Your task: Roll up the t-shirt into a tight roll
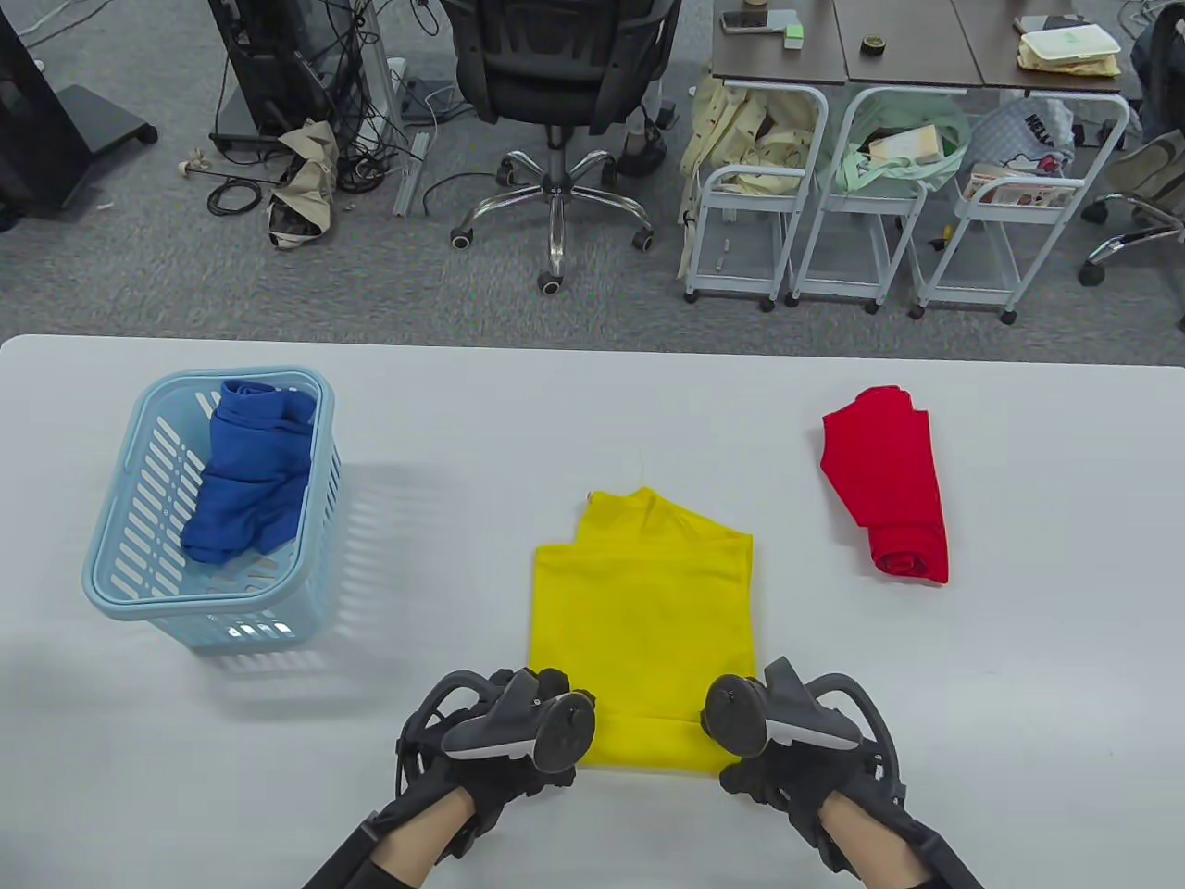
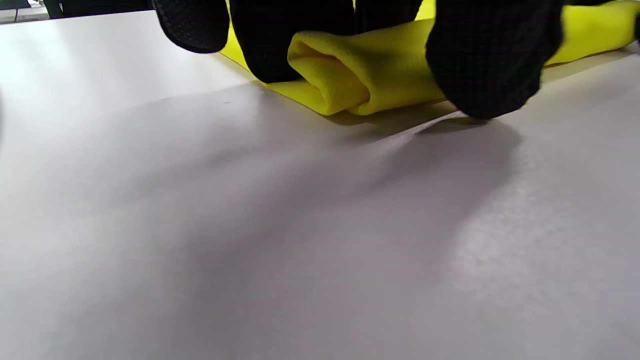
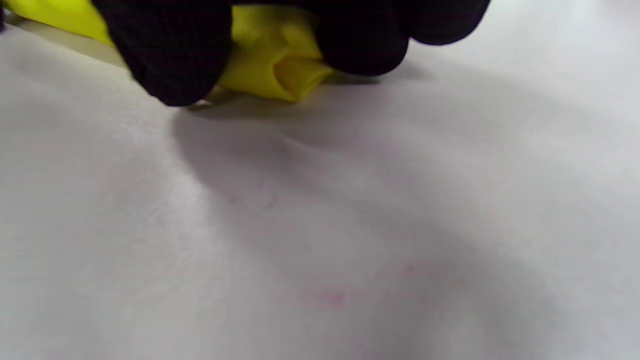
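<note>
Both gloved hands curl round the near hem of the folded yellow cotton t-shirt [image 1: 643,620] — the left hand [image 1: 505,741] at its left corner, the right hand [image 1: 787,745] at its right. The wrist views show the hem turned over into a short, hollow roll under the black fingers [image 2: 492,60]. The shirt lies flat at mid-table, near edge. A rolled red shirt [image 1: 893,486] sits to the right; a pale blue slotted plastic basket [image 1: 139,556] holds a blue garment [image 1: 245,472]. No legible writing on these.

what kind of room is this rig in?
Likely an office or lab: an office chair on grey carpet, desks on castors, loose cables by a stand. The white table is the workbench.
</note>
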